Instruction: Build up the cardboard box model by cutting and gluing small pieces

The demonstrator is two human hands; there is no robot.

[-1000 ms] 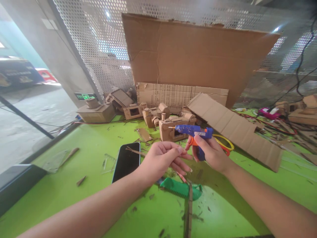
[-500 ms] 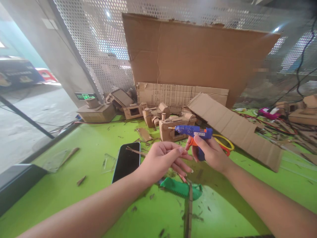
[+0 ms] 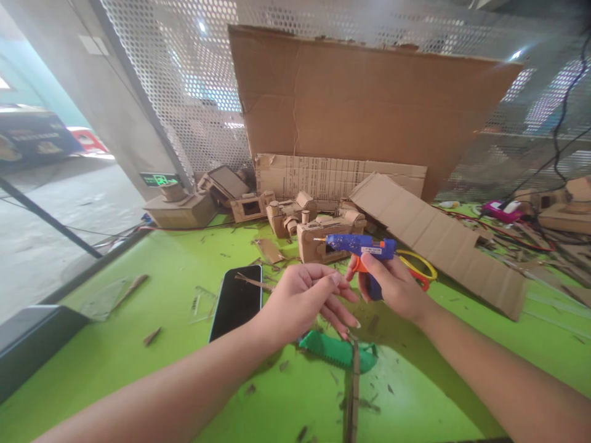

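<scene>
My right hand is wrapped round a blue hot glue gun with an orange trigger, its nozzle pointing left. Just left of it, my left hand has thumb and forefinger pressed together, the other fingers stretched out. Whatever sits in that pinch, if anything, is too small to make out. A thin cardboard strip lies over the phone and runs behind the left hand. Below the fingers are a green utility knife and a long narrow cardboard strip crossing it.
Cardboard camera models stand behind the hands, and a large cardboard sheet leans at the back. A ridged cardboard panel slopes at right beside yellow-handled scissors or a ring. Scraps litter the green table; a clear set square lies left.
The left hand's fingertips have shifted very slightly. The right hand and the glue gun stay in nearly the same place.
</scene>
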